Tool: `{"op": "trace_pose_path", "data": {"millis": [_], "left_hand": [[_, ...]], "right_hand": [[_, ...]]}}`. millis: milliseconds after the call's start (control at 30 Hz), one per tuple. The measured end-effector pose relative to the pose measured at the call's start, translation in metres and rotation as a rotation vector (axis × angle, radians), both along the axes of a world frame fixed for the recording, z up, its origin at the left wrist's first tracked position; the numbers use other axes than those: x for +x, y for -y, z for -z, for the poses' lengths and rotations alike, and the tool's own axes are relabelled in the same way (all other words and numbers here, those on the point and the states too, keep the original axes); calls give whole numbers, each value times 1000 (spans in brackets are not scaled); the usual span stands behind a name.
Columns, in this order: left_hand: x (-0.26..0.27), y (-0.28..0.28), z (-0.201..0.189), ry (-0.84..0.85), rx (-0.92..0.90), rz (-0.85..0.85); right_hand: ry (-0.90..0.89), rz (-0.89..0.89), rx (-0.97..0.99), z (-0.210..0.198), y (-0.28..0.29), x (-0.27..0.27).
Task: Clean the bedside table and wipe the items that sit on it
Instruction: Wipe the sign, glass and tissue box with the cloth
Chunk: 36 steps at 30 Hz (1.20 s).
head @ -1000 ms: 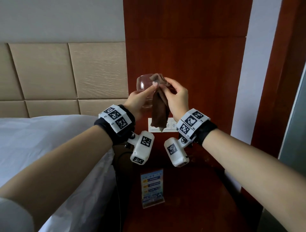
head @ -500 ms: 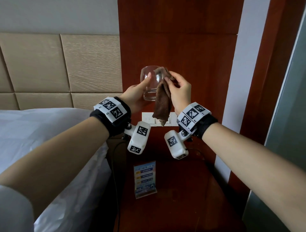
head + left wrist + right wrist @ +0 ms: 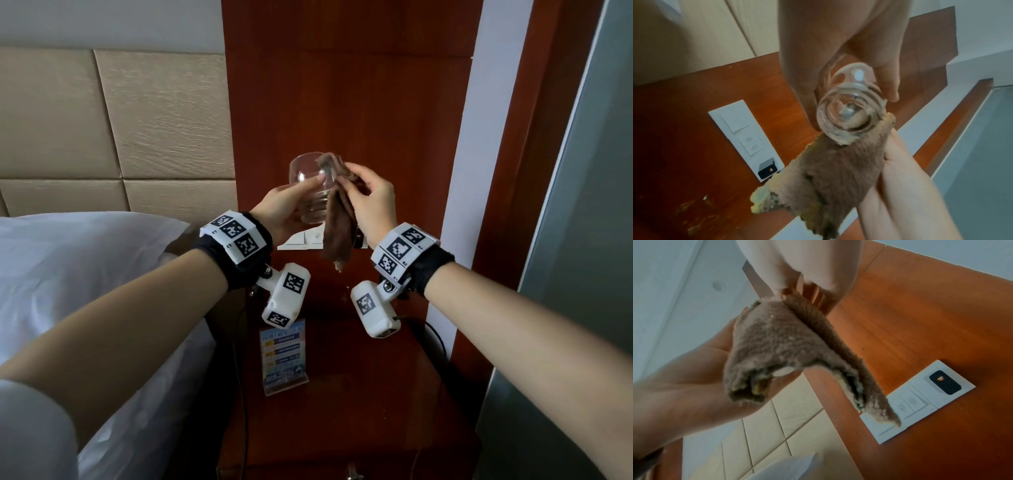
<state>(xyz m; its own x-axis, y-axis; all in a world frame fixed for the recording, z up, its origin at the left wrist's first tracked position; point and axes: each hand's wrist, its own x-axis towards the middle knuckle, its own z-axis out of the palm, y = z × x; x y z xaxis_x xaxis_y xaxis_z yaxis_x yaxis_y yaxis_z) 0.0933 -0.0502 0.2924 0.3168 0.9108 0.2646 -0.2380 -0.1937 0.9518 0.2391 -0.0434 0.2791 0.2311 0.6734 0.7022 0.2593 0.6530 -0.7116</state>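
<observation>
A clear drinking glass (image 3: 310,192) is held up in front of the wooden wall panel, above the dark wooden bedside table (image 3: 359,404). My left hand (image 3: 291,205) grips it round the side, thumb across the front. My right hand (image 3: 368,202) pinches a brown cloth (image 3: 339,229) against the glass's right side and rim, and the cloth's tail hangs down. The left wrist view looks up at the glass's base (image 3: 851,112) with the cloth (image 3: 838,170) below it. In the right wrist view the cloth (image 3: 789,350) hides the glass.
A small acrylic sign stand (image 3: 283,359) with a blue card stands on the table's left part. A white switch and socket plate (image 3: 301,240) is on the panel behind. A black cable (image 3: 435,342) runs at the right. The white-sheeted bed (image 3: 85,274) lies to the left.
The glass is tilted a little more to the left than before, and my right hand with the cloth has shifted on its right side and rim. Both grips are unchanged.
</observation>
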Motion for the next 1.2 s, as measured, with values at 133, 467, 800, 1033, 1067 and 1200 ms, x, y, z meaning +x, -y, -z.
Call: {"op": "trace_pose_path", "data": {"millis": [133, 467, 800, 1033, 1067, 1200], "left_hand": [[7, -2, 8, 2, -34, -5], [34, -8, 73, -130, -174, -104], [62, -20, 227, -387, -229, -196], [56, -17, 314, -641, -306, -257], [54, -16, 320, -645, -306, -276], [47, -13, 337, -628, -270, -310]], "right_hand": [[104, 68, -24, 18, 5, 17], [198, 299, -204, 71, -5, 68], [235, 324, -421, 157, 2, 96], [263, 290, -493, 197, 6, 102], [273, 283, -508, 203, 7, 102], [284, 271, -557, 222, 6, 103]]}}
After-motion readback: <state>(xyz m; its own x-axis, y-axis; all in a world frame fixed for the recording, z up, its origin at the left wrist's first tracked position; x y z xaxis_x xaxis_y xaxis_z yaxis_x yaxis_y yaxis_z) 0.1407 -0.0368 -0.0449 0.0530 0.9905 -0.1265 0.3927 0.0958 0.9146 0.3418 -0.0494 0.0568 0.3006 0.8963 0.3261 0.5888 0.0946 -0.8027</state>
